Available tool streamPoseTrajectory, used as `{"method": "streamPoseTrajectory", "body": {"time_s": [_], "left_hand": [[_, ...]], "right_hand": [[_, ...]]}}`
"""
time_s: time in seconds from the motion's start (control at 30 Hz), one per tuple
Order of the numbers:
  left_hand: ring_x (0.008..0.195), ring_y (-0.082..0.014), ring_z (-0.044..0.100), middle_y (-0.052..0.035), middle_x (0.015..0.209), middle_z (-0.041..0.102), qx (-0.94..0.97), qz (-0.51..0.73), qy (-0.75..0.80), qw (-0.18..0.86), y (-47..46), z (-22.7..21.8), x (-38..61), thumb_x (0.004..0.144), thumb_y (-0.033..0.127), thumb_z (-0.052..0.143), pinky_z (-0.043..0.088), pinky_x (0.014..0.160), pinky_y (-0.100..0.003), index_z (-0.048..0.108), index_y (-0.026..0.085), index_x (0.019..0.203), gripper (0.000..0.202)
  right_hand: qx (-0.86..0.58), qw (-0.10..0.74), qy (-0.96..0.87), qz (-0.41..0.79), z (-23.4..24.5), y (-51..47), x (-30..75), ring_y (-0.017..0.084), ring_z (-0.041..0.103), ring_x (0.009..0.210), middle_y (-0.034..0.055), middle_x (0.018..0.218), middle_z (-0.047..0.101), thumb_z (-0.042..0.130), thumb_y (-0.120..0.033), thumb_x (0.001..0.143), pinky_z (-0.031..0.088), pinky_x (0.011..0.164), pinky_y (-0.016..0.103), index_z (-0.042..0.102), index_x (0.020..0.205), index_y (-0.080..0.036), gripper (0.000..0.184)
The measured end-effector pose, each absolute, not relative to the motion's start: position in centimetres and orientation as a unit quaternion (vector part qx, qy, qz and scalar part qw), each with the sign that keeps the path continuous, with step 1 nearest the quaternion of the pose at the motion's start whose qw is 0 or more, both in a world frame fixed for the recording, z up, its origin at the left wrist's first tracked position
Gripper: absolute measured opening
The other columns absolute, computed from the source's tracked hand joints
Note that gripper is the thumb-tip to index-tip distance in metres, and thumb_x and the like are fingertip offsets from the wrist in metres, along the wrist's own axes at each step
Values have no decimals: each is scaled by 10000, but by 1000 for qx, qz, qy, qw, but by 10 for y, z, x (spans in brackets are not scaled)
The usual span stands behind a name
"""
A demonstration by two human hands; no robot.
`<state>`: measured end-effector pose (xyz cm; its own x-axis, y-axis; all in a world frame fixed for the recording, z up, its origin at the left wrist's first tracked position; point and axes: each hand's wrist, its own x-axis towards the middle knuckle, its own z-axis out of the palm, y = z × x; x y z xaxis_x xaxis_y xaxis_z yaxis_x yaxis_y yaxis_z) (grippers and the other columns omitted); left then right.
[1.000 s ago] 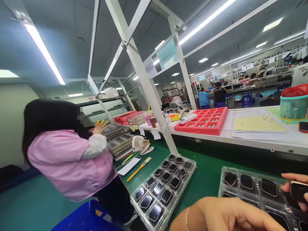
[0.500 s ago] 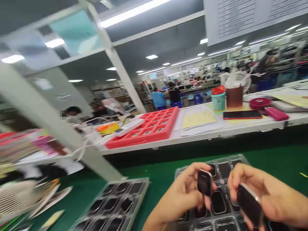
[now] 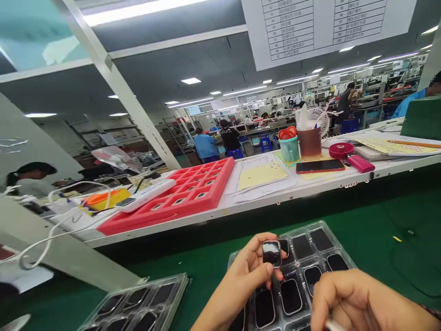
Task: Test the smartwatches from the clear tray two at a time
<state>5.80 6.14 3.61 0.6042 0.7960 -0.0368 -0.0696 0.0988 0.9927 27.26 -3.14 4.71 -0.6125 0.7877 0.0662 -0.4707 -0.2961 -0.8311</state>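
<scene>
A smartwatch body (image 3: 272,253) with a glossy black screen and a silver rim is held upright in my left hand (image 3: 250,266), pinched between thumb and fingers. Behind and below it lies a clear plastic tray (image 3: 296,264) whose compartments hold several more dark-screened watch bodies. My right hand (image 3: 358,299) is over the tray's near right part, fingers curled down. A pale edge shows under those fingers at the bottom of the picture, but what it belongs to is hidden.
A second clear tray of watch bodies (image 3: 138,299) lies to the left on the green bench. On the white shelf ahead are a red foam tray (image 3: 193,193), a white power strip (image 3: 146,195), papers (image 3: 263,177), a phone (image 3: 320,166), cups (image 3: 288,149) and a small pink fan (image 3: 341,150).
The view has swung to the right. My left hand has turned its watch so the screen faces me more. My right hand has lowered; the watch seen in it before is out of sight.
</scene>
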Motion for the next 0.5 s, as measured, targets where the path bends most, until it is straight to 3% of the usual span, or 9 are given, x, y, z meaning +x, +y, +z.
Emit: {"method": "streamPoseTrajectory", "body": {"time_s": [0.1, 0.2, 0.37, 0.5], "left_hand": [[595, -107, 616, -54, 896, 667, 583, 350, 321, 659, 61, 38, 59, 741, 283, 729, 411, 536, -205, 535, 177, 1114, 434], [560, -92, 596, -29, 822, 658, 582, 369, 328, 646, 59, 40, 59, 722, 244, 721, 396, 529, -200, 566, 160, 1040, 364], [667, -116, 641, -37, 914, 653, 596, 365, 347, 626, 57, 42, 58, 690, 158, 706, 393, 539, -186, 561, 182, 1069, 407], [655, -132, 654, -62, 898, 667, 613, 372, 323, 617, 58, 37, 59, 787, 335, 661, 399, 520, -196, 577, 155, 1061, 338]], "right_hand": [[-236, 432, -491, 719, 41, -12, 280, 101, 618, 603, 106, 1054, 654, 662, -536, 826, 470, 498, 190, 621, 1188, -200, 495], [-305, 442, -552, 639, 31, 16, 286, 150, 641, 672, 87, 979, 681, 648, -437, 857, 541, 593, 274, 528, 1304, -212, 515], [-365, 419, -611, 564, 18, 37, 290, 130, 602, 698, 68, 1079, 653, 585, -254, 880, 523, 598, 270, 540, 1255, -226, 379], [-358, 420, -628, 548, 17, 37, 289, 144, 598, 720, 66, 1056, 660, 577, -319, 894, 515, 613, 280, 561, 1219, -213, 342]]}}
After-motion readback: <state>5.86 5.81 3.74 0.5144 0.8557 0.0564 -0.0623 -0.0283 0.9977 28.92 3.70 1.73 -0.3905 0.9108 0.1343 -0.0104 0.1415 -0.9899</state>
